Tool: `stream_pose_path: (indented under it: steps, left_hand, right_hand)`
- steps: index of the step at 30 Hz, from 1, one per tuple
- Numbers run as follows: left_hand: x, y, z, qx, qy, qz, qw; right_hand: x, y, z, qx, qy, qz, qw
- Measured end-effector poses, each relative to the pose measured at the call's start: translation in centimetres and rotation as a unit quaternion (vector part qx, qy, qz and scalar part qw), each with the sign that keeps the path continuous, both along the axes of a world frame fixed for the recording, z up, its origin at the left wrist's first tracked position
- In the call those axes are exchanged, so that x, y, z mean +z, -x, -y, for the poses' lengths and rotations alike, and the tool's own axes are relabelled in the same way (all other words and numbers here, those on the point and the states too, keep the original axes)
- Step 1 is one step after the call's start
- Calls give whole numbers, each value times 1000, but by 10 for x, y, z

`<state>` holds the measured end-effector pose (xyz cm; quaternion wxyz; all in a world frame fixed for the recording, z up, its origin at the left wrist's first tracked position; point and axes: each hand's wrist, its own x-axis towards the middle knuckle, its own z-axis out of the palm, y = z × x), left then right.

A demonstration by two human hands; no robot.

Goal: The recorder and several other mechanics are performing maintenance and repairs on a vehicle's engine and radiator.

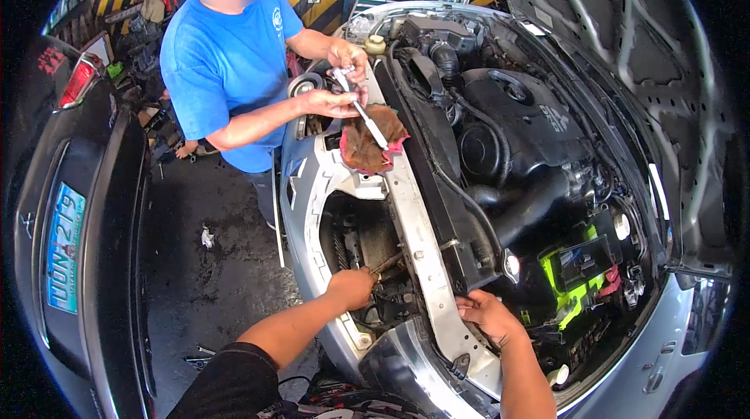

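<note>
Tool in left hand slants forward-right, pointing toward the pale crossbar.

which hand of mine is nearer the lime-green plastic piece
Right. Your right hand is by the pale metal crossbar, left of the lime-green piece; your left hand is farther left, beyond the crossbar.

The left fingers hold a thin, brownish metal rod; to their right, the right fingers rest at a long, silver-white metal crossbar.
</note>
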<state>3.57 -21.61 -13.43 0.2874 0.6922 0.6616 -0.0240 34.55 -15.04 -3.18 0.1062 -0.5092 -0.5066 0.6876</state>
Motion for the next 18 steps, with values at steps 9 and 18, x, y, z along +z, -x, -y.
stream_pose_path:
  steps: [9, 18]
  left_hand:
    - [-22, -2, -4, -32, 16, -38, 999]
    - [-35, -22, 33, -7, -22, -96, 995]
  right_hand:
    - [11, 11, 1, 27, -66, 74, 995]
    - [19, 1, 3, 15, -68, 73, 995]
